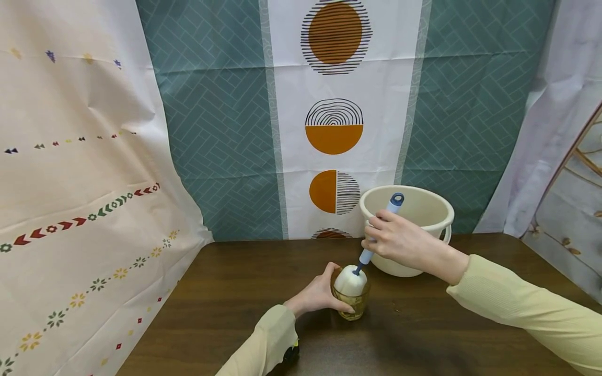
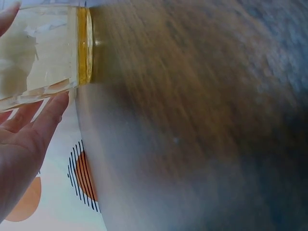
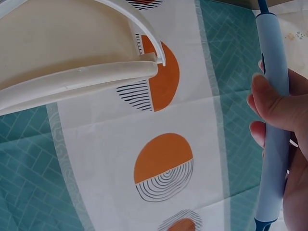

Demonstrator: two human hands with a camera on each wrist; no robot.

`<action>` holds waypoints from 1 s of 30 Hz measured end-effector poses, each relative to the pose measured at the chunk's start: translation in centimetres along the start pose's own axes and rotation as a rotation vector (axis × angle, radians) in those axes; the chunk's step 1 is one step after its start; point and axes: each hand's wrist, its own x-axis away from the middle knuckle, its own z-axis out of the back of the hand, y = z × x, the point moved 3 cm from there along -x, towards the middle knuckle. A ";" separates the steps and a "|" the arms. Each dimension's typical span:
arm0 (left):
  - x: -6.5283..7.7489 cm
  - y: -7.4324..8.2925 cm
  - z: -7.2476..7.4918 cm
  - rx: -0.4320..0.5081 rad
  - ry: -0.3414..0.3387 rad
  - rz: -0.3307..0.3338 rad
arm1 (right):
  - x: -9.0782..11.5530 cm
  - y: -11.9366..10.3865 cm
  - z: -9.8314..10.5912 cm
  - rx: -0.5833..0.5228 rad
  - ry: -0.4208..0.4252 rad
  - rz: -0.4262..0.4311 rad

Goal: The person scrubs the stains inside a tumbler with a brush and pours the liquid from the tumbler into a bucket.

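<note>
An amber glass cup (image 1: 352, 307) stands on the brown table, and my left hand (image 1: 320, 293) grips it round the side. In the left wrist view the cup (image 2: 53, 48) shows its yellow base, with fingers (image 2: 50, 113) along its wall. My right hand (image 1: 400, 241) holds the light blue handle of a cleaning brush (image 1: 368, 255) with a dark blue hanging loop. The brush's white sponge-like head (image 1: 350, 282) sits partly inside the cup, its lower part seen through the glass. In the right wrist view, thumb and fingers wrap the handle (image 3: 275, 159).
A cream bucket (image 1: 400, 269) with a handle stands behind my right hand, towards the back of the table (image 1: 226, 292). A small black and yellow object (image 1: 291, 352) is partly hidden by my left sleeve. Patterned curtains (image 1: 221, 130) hang behind and at the sides.
</note>
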 end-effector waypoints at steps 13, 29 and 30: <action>0.1 0.2 0.0 -0.005 0.014 -0.021 | 0.2 0.4 -0.4 -0.006 0.014 -0.064; 0.2 0.0 0.0 -0.031 0.014 -0.022 | 0.4 0.4 -0.5 0.016 0.014 -0.068; 0.2 0.0 0.0 -0.032 0.014 -0.022 | 0.5 0.4 -0.5 0.019 0.012 -0.068</action>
